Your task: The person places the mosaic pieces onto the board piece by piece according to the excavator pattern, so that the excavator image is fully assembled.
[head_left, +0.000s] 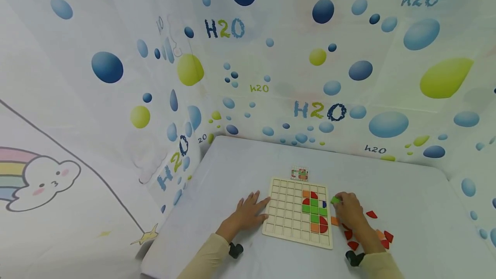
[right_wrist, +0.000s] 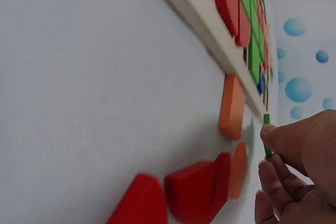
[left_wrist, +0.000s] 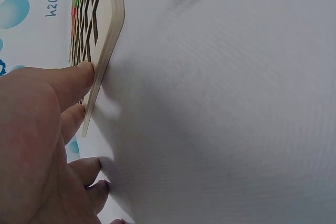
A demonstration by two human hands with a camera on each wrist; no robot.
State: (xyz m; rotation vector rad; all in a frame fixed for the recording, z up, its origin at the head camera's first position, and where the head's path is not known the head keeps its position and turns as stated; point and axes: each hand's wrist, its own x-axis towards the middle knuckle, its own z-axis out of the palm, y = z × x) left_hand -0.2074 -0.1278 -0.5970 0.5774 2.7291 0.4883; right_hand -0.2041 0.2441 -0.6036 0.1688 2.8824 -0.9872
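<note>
A wooden grid board (head_left: 286,216) lies on the table, with green, red, orange and blue pieces set in cells toward its right side. My left hand (head_left: 248,213) rests at the board's left edge, fingers spread; in the left wrist view the thumb (left_wrist: 79,80) touches the rim. Just off the right edge, my right hand (head_left: 350,211) pinches a green block (head_left: 335,200) between thumb and fingers. The right wrist view shows that green block (right_wrist: 267,136) edge-on in the pinch. An orange block (head_left: 335,221) lies against the board's right side, below the right hand.
Loose red pieces (head_left: 352,245) are scattered around the right forearm, with more red and orange ones farther right. A small pattern card (head_left: 299,173) sits beyond the board's far edge. Printed fabric walls (head_left: 271,111) stand behind and to the left of the white table (head_left: 232,171).
</note>
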